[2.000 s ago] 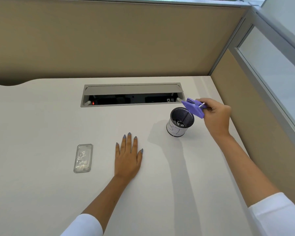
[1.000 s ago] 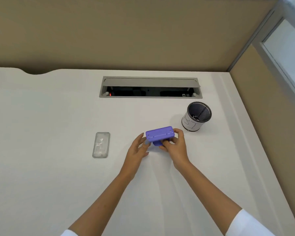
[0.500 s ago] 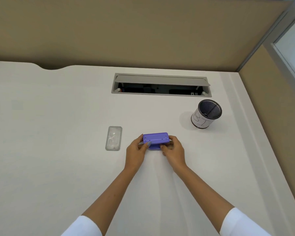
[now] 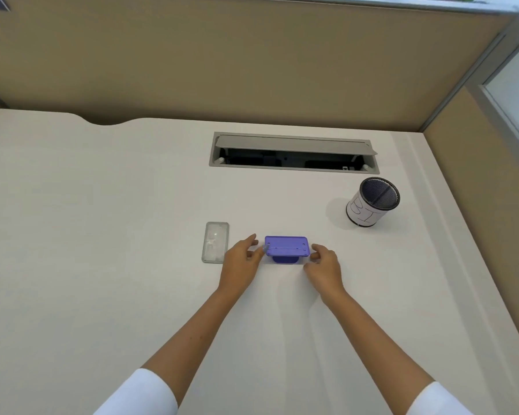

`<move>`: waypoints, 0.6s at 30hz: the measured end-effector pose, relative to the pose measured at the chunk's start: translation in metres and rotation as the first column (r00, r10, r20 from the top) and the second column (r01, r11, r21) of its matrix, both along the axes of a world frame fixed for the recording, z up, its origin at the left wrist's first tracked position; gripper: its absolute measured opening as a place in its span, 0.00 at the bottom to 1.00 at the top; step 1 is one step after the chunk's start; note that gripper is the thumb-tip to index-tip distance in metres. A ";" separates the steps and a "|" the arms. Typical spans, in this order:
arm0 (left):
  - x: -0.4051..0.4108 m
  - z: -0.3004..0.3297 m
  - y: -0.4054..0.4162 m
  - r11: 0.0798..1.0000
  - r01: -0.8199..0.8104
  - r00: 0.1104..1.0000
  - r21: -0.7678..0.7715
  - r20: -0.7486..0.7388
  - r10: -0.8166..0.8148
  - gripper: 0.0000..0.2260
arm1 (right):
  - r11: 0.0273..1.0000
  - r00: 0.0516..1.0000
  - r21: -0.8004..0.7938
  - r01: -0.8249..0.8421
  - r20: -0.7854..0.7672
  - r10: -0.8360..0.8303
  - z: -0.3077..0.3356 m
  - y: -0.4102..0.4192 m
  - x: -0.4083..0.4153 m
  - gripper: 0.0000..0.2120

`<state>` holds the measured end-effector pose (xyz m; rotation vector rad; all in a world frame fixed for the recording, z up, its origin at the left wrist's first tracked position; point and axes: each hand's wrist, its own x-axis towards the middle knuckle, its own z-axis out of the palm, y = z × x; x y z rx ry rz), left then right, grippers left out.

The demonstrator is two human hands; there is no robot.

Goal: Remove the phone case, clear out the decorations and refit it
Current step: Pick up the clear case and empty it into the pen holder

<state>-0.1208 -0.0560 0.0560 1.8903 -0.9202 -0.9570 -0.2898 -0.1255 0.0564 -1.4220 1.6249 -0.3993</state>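
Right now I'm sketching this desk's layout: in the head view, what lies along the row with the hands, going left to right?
clear phone case → left hand → purple stand → right hand → mesh pen cup, set farther back.

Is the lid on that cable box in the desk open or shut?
Open. The grey flap is tilted up, and the dark cavity beneath it shows along the front of the cable box.

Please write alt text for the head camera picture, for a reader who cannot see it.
Two hands, left hand and right hand, sit at either end of a purple phone on a white desk. A clear phone case lies left of them, a mesh pen cup stands far right.
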 end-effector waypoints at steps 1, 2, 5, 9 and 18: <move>0.006 0.002 0.002 1.000 -0.027 1.000 -0.010 -0.005 0.027 0.23 | 0.999 0.999 0.011 0.041 0.002 -0.041 0.003 0.000 -0.002 0.24; 0.014 0.005 0.005 0.998 -0.057 0.998 -0.023 -0.006 0.057 0.21 | 0.996 0.996 0.007 0.084 0.004 -0.084 0.007 -0.001 -0.002 0.24; 0.039 0.009 0.012 0.984 -0.162 0.986 -0.069 0.033 0.165 0.16 | 0.979 0.983 -0.081 0.185 0.025 -0.184 0.023 0.000 0.006 0.20; 0.072 0.011 0.022 0.956 -0.281 0.949 -0.086 0.125 0.290 0.15 | 0.938 0.983 -0.295 0.181 0.083 -0.164 0.041 0.001 0.038 0.17; 0.099 0.002 0.033 0.960 -0.262 0.962 0.098 0.106 0.252 0.19 | 0.976 0.973 -0.074 -0.204 0.099 0.211 0.028 0.022 0.126 0.15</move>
